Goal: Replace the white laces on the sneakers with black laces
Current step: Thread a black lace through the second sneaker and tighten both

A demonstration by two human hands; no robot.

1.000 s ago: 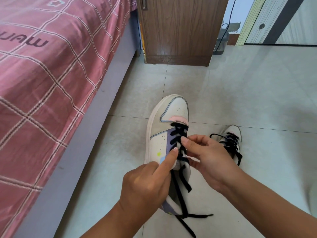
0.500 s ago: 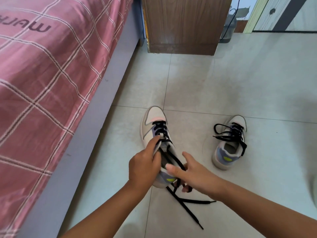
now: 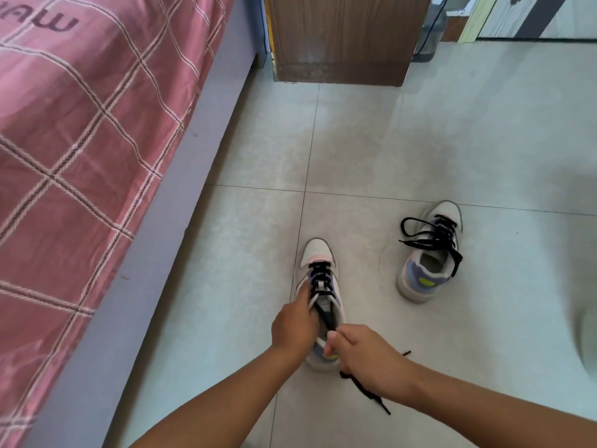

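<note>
A pale sneaker (image 3: pixel 318 253) with a black lace (image 3: pixel 319 279) through its eyelets stands on the floor tiles in front of me. My left hand (image 3: pixel 294 324) grips its left side near the tongue, index finger up by the eyelets. My right hand (image 3: pixel 358 350) holds the black lace ends in curled fingers at the heel; the loose ends (image 3: pixel 371 396) trail on the floor below it. A second sneaker (image 3: pixel 426 273) with a loosely threaded black lace (image 3: pixel 429 237) stands to the right, untouched.
A bed with a pink checked cover (image 3: pixel 80 140) and grey frame (image 3: pixel 181 195) runs along the left. A wooden cabinet (image 3: pixel 342 37) stands at the back. A pale object (image 3: pixel 588 331) shows at the right edge.
The sneaker has gone from raised toward me down onto the floor. My right hand moved from the eyelets to the heel and closed on the lace ends. The view tilted down.
</note>
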